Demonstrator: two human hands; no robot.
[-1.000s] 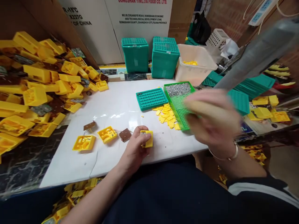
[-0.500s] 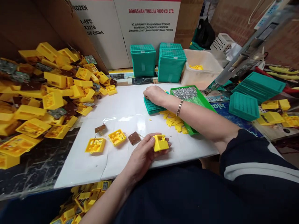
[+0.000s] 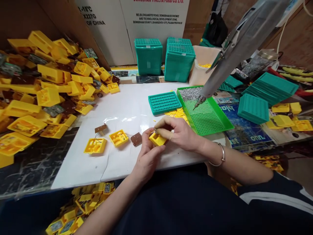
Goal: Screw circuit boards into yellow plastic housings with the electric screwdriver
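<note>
My left hand is closed around a small yellow plastic housing, whose perforated face is turned toward me. At the housing's upper edge, my right hand pinches with thumb and forefinger; a tiny thing shows at the fingertips, too small to name. To the left, two more yellow housings, a nearer one and another, lie open side up with wires leading to brown circuit boards, one behind and one beside my left hand. Beyond my hands are a teal ridged plate and small yellow pieces.
A green tray with silver screws stands right of the plate. Above it hangs an electric screwdriver, tip down. Yellow housings heap at the left. Teal stacks and a whitish bin line the back.
My right hand has come back from the teal plate to the yellow housing. The housing has been turned in my left hand. The screwdriver now appears larger and farther left over the green tray.
</note>
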